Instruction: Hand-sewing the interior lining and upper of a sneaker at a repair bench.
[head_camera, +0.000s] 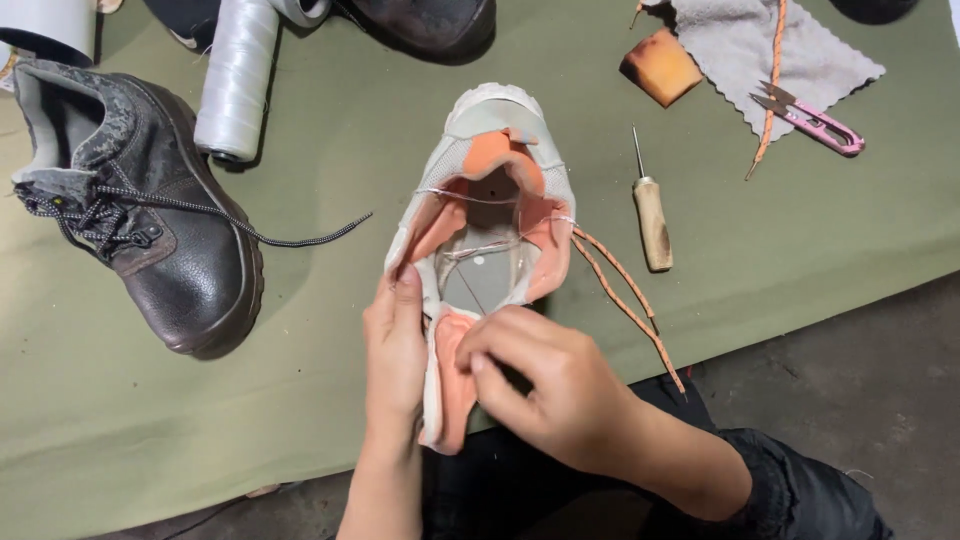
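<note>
A pale grey and orange sneaker (487, 190) lies on the olive cloth (330, 140) with its opening facing me and white thread strung across the inside. My left hand (395, 345) grips the sneaker's left side wall near the tongue. My right hand (555, 385) pinches the orange tongue and lining at the lower edge of the opening, fingers closed on it. Two orange laces (625, 295) trail from the shoe to the right.
A black leather boot (150, 215) with a speckled lace lies at left. A spool of white thread (235, 80) rests behind it. A wooden-handled awl (650, 215), pink thread snips (815, 120), a grey rag (745, 45) and an orange block (660, 65) sit at right.
</note>
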